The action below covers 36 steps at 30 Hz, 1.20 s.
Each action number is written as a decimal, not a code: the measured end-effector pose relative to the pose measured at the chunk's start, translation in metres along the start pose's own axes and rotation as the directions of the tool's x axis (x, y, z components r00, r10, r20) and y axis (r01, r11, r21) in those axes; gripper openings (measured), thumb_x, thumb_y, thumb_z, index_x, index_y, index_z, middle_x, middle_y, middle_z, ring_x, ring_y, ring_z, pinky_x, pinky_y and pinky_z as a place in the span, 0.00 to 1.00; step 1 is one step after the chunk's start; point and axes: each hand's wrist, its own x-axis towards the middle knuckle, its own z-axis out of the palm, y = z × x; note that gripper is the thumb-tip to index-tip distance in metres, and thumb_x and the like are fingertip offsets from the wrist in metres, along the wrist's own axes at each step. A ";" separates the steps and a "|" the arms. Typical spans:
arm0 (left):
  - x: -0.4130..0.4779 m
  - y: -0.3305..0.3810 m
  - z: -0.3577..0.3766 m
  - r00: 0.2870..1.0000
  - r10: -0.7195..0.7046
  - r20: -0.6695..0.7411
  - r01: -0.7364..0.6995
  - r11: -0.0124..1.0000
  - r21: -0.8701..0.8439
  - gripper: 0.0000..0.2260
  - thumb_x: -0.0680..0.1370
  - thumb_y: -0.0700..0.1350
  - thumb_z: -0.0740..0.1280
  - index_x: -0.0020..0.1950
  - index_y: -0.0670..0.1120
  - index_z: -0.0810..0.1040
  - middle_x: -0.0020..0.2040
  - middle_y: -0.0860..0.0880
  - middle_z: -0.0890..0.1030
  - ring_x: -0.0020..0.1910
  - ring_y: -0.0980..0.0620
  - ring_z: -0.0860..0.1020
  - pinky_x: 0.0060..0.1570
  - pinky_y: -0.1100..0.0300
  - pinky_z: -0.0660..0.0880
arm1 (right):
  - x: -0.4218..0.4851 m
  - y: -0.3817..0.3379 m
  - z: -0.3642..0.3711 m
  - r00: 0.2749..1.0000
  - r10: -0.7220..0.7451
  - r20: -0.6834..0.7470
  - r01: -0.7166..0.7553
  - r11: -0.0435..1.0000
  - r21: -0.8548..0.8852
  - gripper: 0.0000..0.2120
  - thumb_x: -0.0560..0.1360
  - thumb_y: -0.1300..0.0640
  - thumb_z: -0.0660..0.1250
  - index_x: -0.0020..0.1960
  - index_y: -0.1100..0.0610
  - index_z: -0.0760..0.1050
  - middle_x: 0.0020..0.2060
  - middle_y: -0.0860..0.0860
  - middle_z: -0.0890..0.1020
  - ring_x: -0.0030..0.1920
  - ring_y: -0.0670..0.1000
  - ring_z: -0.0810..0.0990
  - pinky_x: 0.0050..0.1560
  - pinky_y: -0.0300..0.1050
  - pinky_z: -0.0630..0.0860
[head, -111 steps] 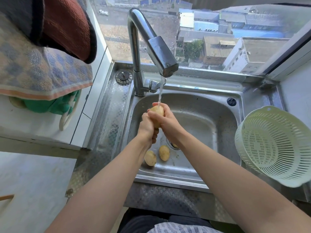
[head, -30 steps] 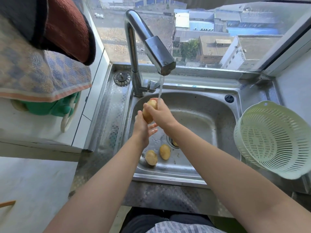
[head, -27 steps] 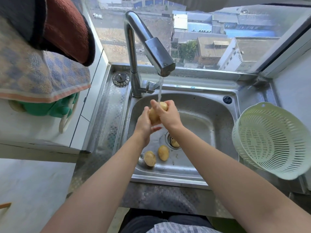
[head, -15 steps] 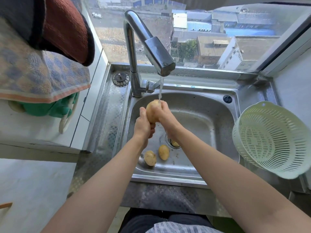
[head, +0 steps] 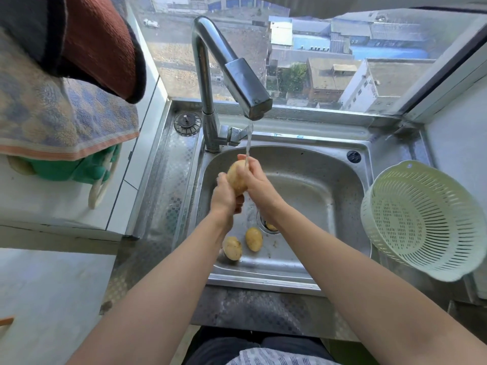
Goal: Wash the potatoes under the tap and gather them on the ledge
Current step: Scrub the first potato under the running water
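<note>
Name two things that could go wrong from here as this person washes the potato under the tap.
The wet potato held between the left hand and right hand could slip and drop into the sink. A small potato sitting in the drain opening may block drainage.

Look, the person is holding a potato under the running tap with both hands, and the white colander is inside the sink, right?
Not quite. The head view shows the white colander outside the sink, on its right. The rest holds: left hand and right hand hold a potato under the running tap.
</note>
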 end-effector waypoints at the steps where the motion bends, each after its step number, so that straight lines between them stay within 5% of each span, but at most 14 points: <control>1: 0.002 -0.001 -0.007 1.000 -0.007 0.003 0.007 1.000 0.009 0.21 0.82 0.54 0.47 0.40 0.46 0.74 0.29 0.49 0.69 0.28 0.53 0.65 0.29 0.60 0.63 | -0.002 -0.002 0.004 0.999 0.006 0.053 -0.005 1.000 -0.019 0.19 0.80 0.52 0.62 0.69 0.52 0.63 0.58 0.54 0.75 0.55 0.51 0.77 0.53 0.43 0.76; 5: -0.008 -0.001 -0.007 0.993 0.067 0.098 -0.076 0.992 0.102 0.23 0.82 0.56 0.46 0.44 0.46 0.75 0.35 0.47 0.75 0.34 0.52 0.70 0.33 0.59 0.66 | 0.004 -0.005 0.011 0.990 0.036 -0.134 -0.041 0.998 -0.040 0.14 0.80 0.52 0.59 0.62 0.58 0.69 0.52 0.55 0.76 0.49 0.52 0.77 0.41 0.42 0.75; 10: -0.017 -0.004 0.018 0.950 0.171 0.263 -0.216 0.964 0.156 0.19 0.81 0.58 0.53 0.51 0.45 0.76 0.35 0.51 0.75 0.33 0.56 0.71 0.29 0.68 0.69 | 0.008 -0.009 -0.007 0.897 0.185 -0.401 -0.114 0.974 0.194 0.18 0.82 0.51 0.50 0.49 0.58 0.75 0.42 0.56 0.81 0.40 0.52 0.79 0.37 0.43 0.75; 15: -0.003 -0.002 0.008 0.997 0.075 0.023 -0.076 0.996 0.056 0.24 0.83 0.55 0.46 0.37 0.46 0.73 0.28 0.48 0.71 0.27 0.52 0.67 0.28 0.60 0.64 | 0.003 0.009 -0.022 0.990 0.074 -0.117 -0.066 0.995 0.076 0.13 0.81 0.51 0.56 0.59 0.51 0.76 0.56 0.54 0.80 0.57 0.52 0.78 0.62 0.50 0.74; 17: 0.001 -0.005 -0.001 0.999 0.047 0.008 -0.048 0.991 0.128 0.26 0.82 0.55 0.44 0.37 0.44 0.73 0.28 0.47 0.69 0.27 0.52 0.65 0.27 0.60 0.62 | 0.001 0.014 -0.020 0.997 0.079 0.002 -0.079 0.993 0.092 0.15 0.80 0.52 0.61 0.65 0.55 0.71 0.55 0.54 0.78 0.53 0.51 0.77 0.56 0.47 0.74; 20: -0.001 -0.010 -0.008 0.999 0.039 0.007 -0.040 0.978 0.207 0.35 0.82 0.60 0.39 0.44 0.40 0.79 0.28 0.48 0.70 0.26 0.52 0.66 0.28 0.60 0.63 | -0.002 0.011 -0.012 0.997 0.072 -0.016 -0.072 0.997 0.007 0.17 0.79 0.49 0.63 0.63 0.59 0.70 0.49 0.54 0.77 0.46 0.51 0.75 0.43 0.41 0.74; 26: 0.004 -0.016 -0.007 0.960 0.271 0.069 -0.279 0.935 0.217 0.24 0.82 0.58 0.52 0.51 0.39 0.76 0.33 0.47 0.76 0.31 0.53 0.72 0.38 0.56 0.68 | 0.002 0.010 -0.006 0.954 0.142 -0.264 -0.154 0.988 -0.025 0.19 0.80 0.43 0.59 0.60 0.57 0.70 0.49 0.51 0.77 0.46 0.47 0.76 0.42 0.40 0.72; 31: 0.012 -0.020 -0.016 0.979 0.204 0.000 -0.197 0.948 0.250 0.24 0.83 0.57 0.48 0.50 0.44 0.78 0.34 0.47 0.77 0.33 0.52 0.73 0.41 0.57 0.69 | -0.005 0.014 -0.027 0.976 0.186 -0.111 -0.191 0.981 -0.031 0.17 0.81 0.44 0.57 0.62 0.53 0.73 0.53 0.53 0.80 0.51 0.52 0.81 0.54 0.47 0.74; 36: 0.001 -0.028 -0.023 0.939 0.269 0.216 -0.328 0.890 0.316 0.18 0.78 0.55 0.66 0.63 0.46 0.75 0.52 0.49 0.80 0.48 0.52 0.76 0.49 0.58 0.73 | -0.008 0.017 -0.028 0.976 0.136 -0.172 -0.149 0.986 -0.068 0.19 0.80 0.45 0.61 0.55 0.60 0.78 0.38 0.52 0.79 0.36 0.48 0.74 0.38 0.39 0.71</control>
